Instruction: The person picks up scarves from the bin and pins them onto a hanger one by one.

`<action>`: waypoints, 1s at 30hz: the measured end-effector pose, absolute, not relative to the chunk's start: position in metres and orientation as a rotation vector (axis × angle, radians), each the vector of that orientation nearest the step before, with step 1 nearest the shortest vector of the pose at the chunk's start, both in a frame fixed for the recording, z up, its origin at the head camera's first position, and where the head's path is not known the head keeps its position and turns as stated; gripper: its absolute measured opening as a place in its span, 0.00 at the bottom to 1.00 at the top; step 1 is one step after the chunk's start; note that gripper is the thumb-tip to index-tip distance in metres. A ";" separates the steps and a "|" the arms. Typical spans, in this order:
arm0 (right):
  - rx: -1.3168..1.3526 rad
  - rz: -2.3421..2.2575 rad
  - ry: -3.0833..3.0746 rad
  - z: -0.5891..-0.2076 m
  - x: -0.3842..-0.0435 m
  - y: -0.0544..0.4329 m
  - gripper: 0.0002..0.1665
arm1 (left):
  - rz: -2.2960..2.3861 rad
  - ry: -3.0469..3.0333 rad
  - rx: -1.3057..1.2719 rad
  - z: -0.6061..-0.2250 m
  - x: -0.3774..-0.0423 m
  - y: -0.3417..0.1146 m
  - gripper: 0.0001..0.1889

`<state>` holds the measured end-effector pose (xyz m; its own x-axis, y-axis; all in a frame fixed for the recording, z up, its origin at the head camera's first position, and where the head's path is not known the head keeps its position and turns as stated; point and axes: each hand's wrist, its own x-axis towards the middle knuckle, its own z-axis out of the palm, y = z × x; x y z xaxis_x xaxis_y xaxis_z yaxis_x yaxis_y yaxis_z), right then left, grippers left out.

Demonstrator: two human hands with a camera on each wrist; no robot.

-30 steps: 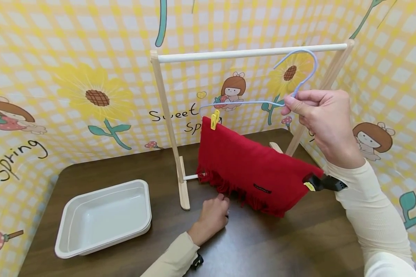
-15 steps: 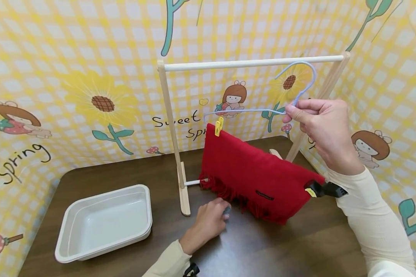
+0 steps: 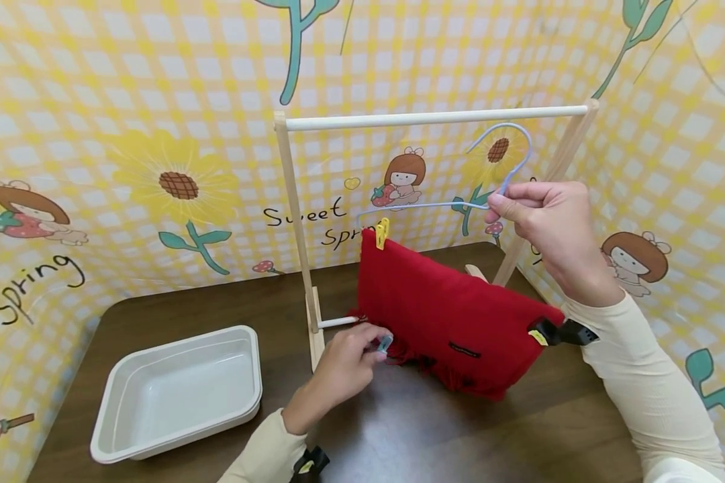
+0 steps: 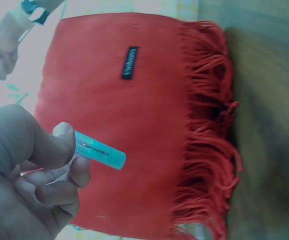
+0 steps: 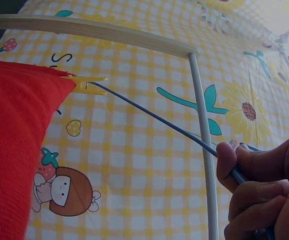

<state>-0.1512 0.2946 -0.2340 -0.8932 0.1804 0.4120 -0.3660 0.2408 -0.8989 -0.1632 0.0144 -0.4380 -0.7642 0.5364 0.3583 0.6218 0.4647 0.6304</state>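
Observation:
My right hand (image 3: pixel 546 231) pinches a light blue wire hanger (image 3: pixel 425 205) just below its hook, holding it up in front of the rack. From the hanger hangs a folded red fringed scarf (image 3: pixel 441 302), its right side sagging lower. A yellow clothespin (image 3: pixel 382 233) clips the scarf's upper left corner to the hanger; the right wrist view shows the same yellow clothespin (image 5: pixel 87 85). My left hand (image 3: pixel 344 359) pinches a blue-green clothespin (image 4: pixel 99 151) between thumb and fingers, in front of the scarf's lower left, apart from it in the left wrist view.
A wooden rack with a white top bar (image 3: pixel 435 119) stands behind the scarf. To the left on the dark brown table (image 3: pixel 399 436) sits a white rectangular basin (image 3: pixel 178 396). A yellow checked cloth (image 3: pixel 217 80) with printed figures surrounds the table at the back and sides.
My left hand has lifted from the table with the blue-green clothespin, which now shows at its fingertips. The right hand keeps its grip on the hanger; the whole head view has shifted slightly.

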 end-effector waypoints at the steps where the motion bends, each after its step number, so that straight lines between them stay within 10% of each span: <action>1: 0.169 1.693 -2.090 -0.234 -0.151 0.295 0.09 | -1.200 -2.584 -1.032 -0.435 -0.164 0.013 0.14; 30: 0.068 1.634 -2.198 -0.239 -0.158 0.293 0.12 | -1.451 -2.380 -1.140 -0.390 -0.179 0.027 0.14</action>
<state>-0.1585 0.2930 -0.2393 -0.9191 0.1953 0.3423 -0.2716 0.3155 -0.9092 -0.1789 0.0274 -0.3903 -0.7064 0.5332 0.4655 0.6581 0.2524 0.7094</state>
